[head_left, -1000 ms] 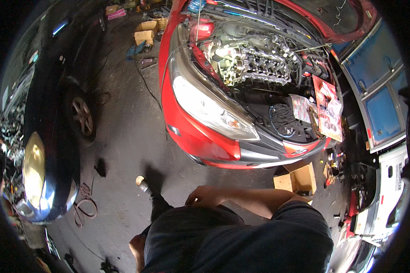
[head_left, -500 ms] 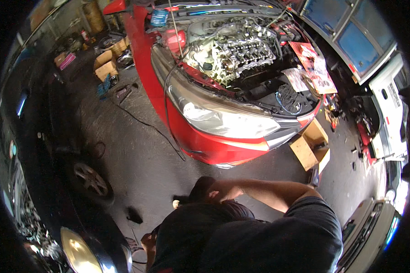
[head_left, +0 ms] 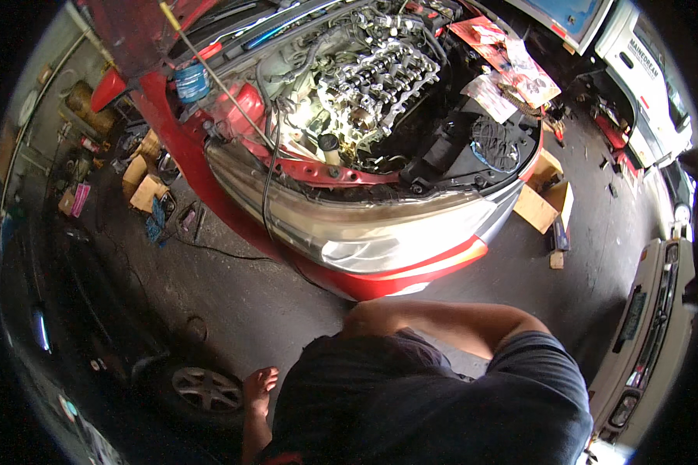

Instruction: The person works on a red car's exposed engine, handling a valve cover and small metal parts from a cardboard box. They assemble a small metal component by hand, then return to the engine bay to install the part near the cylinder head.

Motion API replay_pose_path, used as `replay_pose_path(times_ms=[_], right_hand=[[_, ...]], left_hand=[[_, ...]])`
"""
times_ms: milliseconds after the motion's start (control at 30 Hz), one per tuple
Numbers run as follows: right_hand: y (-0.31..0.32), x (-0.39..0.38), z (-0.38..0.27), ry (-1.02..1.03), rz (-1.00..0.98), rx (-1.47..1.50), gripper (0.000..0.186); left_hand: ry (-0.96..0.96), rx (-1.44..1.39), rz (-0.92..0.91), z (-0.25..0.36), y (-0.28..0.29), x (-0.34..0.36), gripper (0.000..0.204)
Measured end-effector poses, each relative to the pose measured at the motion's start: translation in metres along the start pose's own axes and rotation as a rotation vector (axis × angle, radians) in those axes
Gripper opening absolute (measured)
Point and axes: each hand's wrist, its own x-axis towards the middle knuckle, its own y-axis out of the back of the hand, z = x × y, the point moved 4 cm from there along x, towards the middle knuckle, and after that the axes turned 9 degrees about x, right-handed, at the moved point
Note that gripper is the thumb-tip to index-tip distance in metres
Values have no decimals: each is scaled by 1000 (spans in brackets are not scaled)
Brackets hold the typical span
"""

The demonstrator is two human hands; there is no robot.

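My left hand [head_left: 260, 389] hangs low by my left side, near the wheel [head_left: 207, 389] of a dark car. Its fingers are loosely curled and I see nothing in them. Bent across the front of my body, my right arm ends in my right hand [head_left: 360, 318], whose fingers are hidden. Ahead stands a red car [head_left: 198, 174] with its hood raised and its headlight [head_left: 364, 252] toward me. Inside the bay, the engine [head_left: 380, 85] has its top uncovered, showing shafts and lobes. Neither hand touches the car.
A blue container [head_left: 191, 82] sits on the car's left fender. Red printed sheets [head_left: 520, 66] and a coiled dark cable [head_left: 495, 146] lie on the right. An open cardboard box [head_left: 539, 208] stands beside the bumper. Another cable [head_left: 225, 253] runs across the floor; a white vehicle [head_left: 636, 333] is at right.
The red car and its engine bay appear closer and farther left in view. My left hand has come more fully into sight, while my right hand has drawn in against my body.
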Motion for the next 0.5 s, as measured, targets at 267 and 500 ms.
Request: replay_pose_path(times_ms=[267,500], right_hand=[[45,-74,7,-333,121,566,38],[74,-72,-26,133,884,1021,36]], left_hand=[[-81,56,120,159,59,78,39],[-812,173,-88,406,63,209,25]])
